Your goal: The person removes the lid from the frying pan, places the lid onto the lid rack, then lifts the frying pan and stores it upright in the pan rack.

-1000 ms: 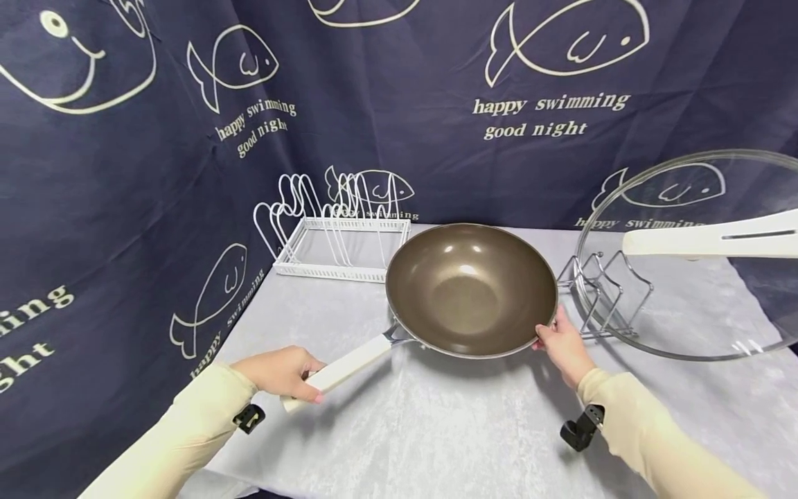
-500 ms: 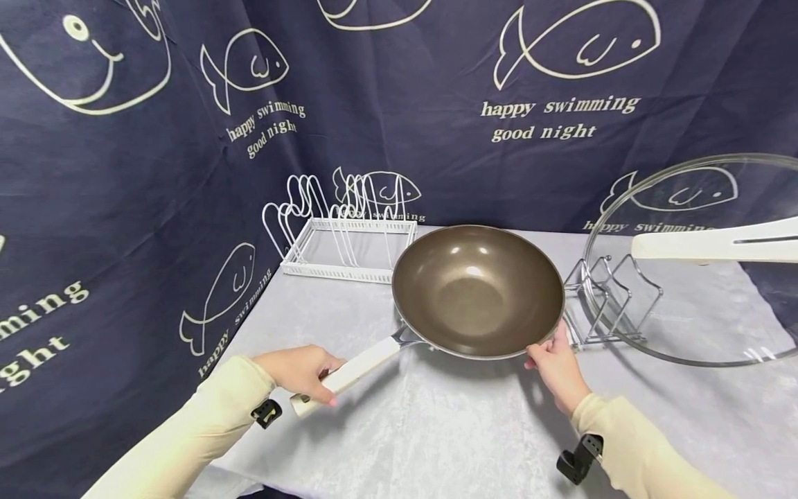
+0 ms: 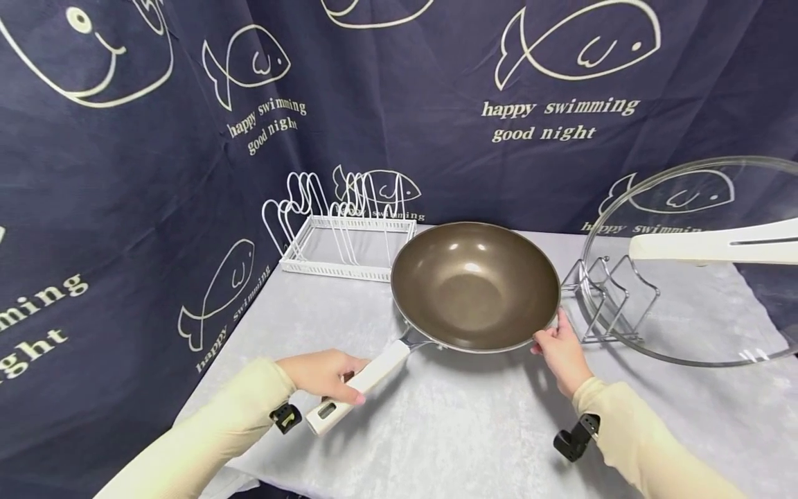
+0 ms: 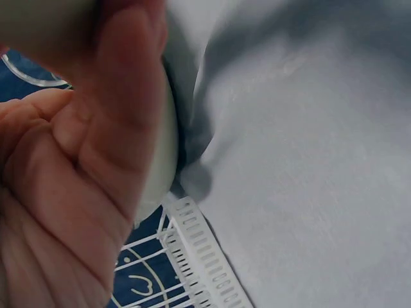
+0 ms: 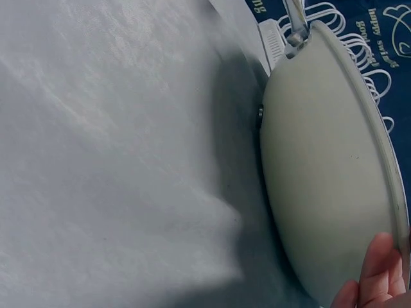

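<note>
A wok [image 3: 470, 298] with a brown inside and a white handle [image 3: 388, 362] is in the middle of the head view. My left hand [image 3: 327, 376] grips the handle near its end, thumb on top. At the wok's near right rim, my right hand [image 3: 563, 355] holds the edge. The right wrist view shows the cream outside of the wok [image 5: 327, 167], with fingertips [image 5: 379, 260] against its wall. Whether its base touches the table cannot be told. In the left wrist view, my left hand [image 4: 70, 167] covers much of the handle.
Behind the wok at left stands a white wire rack [image 3: 339, 269]. A metal rack [image 3: 614, 305] is just right of the wok and holds a large glass lid [image 3: 692, 312] with a white handle [image 3: 692, 245]. A navy fish-print curtain [image 3: 399, 104] hangs behind the grey table [image 3: 449, 430].
My left hand has moved right with the handle, whose end has swung toward me, turning the wok slightly. My right hand stays at the rim. The head view has shifted a little.
</note>
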Tool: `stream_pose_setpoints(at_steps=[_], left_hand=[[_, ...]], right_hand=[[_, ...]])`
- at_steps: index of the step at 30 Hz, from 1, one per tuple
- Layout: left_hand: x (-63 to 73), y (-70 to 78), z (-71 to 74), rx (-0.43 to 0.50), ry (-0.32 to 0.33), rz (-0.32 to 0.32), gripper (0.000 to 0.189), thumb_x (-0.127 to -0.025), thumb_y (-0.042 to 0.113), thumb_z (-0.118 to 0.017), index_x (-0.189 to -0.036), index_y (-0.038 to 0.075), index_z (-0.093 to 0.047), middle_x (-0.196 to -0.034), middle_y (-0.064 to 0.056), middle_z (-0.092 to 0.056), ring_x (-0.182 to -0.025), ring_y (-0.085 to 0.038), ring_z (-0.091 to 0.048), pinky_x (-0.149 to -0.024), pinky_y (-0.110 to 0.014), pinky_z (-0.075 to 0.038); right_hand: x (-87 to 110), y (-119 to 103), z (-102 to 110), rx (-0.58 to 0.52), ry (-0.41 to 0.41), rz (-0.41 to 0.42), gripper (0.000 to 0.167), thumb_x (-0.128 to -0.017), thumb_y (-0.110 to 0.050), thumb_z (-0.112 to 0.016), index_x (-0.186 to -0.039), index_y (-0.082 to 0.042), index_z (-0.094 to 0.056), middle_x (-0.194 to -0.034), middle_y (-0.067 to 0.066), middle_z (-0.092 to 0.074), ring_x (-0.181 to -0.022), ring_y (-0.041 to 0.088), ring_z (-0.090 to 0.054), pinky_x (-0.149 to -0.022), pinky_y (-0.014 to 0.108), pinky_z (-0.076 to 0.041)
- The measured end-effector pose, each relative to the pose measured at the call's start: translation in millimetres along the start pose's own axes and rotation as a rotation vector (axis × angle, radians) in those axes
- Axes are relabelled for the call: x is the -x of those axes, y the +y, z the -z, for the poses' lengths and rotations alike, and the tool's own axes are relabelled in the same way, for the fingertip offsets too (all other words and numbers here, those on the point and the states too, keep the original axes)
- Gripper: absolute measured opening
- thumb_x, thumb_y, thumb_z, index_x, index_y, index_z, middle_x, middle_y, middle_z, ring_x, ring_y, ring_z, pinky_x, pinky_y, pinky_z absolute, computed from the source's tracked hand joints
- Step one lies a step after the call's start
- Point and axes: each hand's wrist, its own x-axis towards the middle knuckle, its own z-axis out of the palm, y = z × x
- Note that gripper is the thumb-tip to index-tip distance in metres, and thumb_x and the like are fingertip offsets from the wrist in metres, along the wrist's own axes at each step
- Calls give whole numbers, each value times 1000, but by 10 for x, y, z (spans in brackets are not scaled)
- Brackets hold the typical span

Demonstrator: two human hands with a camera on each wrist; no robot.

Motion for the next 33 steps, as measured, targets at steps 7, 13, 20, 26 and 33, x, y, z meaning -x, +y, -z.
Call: stream_pose_setpoints(at_steps=[7, 13, 20, 26, 33], left_hand=[[-140, -26, 7, 49, 22, 0, 33, -91, 12, -63, -120, -2, -58, -67, 6, -59, -56, 2, -52, -52, -19, -47], [-271, -13, -310, 265, 163, 52, 59, -88, 8, -65, -137, -12, -40, -61, 4, -54, -46, -3, -49, -44, -26, -49], [-439, 107, -432, 392, 226, 104, 72, -85, 6, -67, -141, -15, -28, -60, 2, -49, -42, -6, -46, -40, -27, -46], [-521, 137, -451, 433, 219, 99, 74, -85, 8, -67, -143, -13, -27, -61, 0, -50, -43, -7, -49, -43, -40, -51], [-700, 237, -550, 538, 247, 94, 76, -85, 8, -67, -145, -10, -24, -62, -2, -52, -41, -8, -49, -38, -28, -47]], right_hand=[[107, 23, -147, -137, -71, -14, 88, -85, 11, -39, -152, -12, 13, -65, -6, -59, -55, 5, -55, -58, 19, -50], [182, 24, -291, -183, -104, -10, 88, -90, 10, -44, -153, -17, 11, -67, 2, -63, -56, 10, -59, -53, 23, -50], [121, -1, -305, -189, -59, 24, 92, -87, 12, -50, -152, -13, 10, -67, 1, -63, -59, 8, -61, -52, 22, -51], [83, -23, -225, -143, -37, -6, 93, -87, 12, -49, -150, -7, 17, -64, 0, -62, -56, 6, -59, -54, 20, -51], [-16, -42, -126, -167, -2, -9, 89, -88, 10, -44, -150, -6, 16, -62, -2, -58, -53, 4, -56, -54, 18, -50]])
